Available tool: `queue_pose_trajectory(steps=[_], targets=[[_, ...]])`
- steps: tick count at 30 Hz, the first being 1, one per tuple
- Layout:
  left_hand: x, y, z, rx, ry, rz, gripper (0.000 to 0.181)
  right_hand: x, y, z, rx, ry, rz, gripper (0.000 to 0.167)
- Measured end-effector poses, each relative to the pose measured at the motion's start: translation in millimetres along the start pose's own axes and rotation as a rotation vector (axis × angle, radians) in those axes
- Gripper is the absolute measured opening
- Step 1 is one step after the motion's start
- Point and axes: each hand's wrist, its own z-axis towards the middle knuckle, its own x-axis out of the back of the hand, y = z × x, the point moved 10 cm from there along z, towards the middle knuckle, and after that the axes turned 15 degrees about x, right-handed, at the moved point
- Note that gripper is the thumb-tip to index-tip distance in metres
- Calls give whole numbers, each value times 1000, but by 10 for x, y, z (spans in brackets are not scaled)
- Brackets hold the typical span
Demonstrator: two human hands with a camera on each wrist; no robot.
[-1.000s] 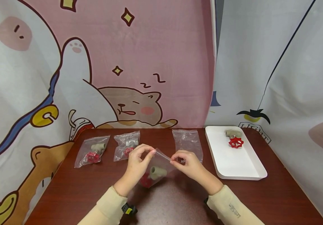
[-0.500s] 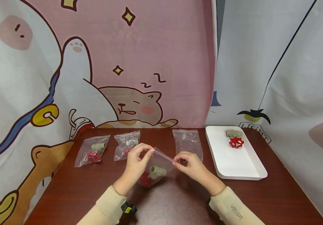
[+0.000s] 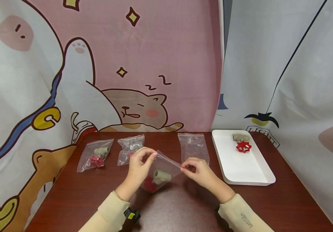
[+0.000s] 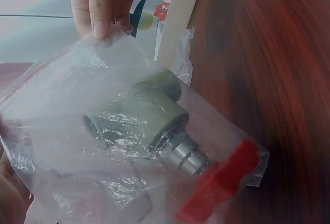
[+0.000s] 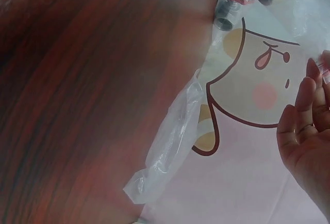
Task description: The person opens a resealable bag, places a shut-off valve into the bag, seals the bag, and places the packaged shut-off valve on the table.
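Between both hands hangs a clear zip bag (image 3: pixel 169 164), tilted down to the left. Inside it lies a valve (image 4: pixel 147 110) with a grey-green body, a metal stem and a red handwheel (image 4: pixel 219 183). My left hand (image 3: pixel 138 166) pinches the bag's upper left corner between thumb and fingers. At the other end of the zip edge, my right hand (image 3: pixel 199 174) pinches the right corner. In the left wrist view the bag covers part of the left hand. The right wrist view catches only a little of the bag, beside the right fingers (image 5: pixel 304 105).
Two bagged valves lie at the back left: one bag (image 3: pixel 85 154) far left, another bag (image 3: pixel 123 154) partly behind my left hand. A flat zip bag (image 3: pixel 194 145) lies behind my right hand. The white tray (image 3: pixel 247 170) at right holds a valve (image 3: pixel 243 146). Printed curtains border the table.
My right hand has slid slightly right and down along the bag's zip edge. My left hand has shifted a little left, still pinching its corner.
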Motion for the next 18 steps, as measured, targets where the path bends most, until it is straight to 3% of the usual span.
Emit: queue_pose_trajectory(steps=[10,18], targets=[[0,-15,10,26,2,-4,6,21,-6,-30,9,-7,-30,8],[-5,23,17,-9,21,4,6,35,-29,-40,17,-19,-44,7]])
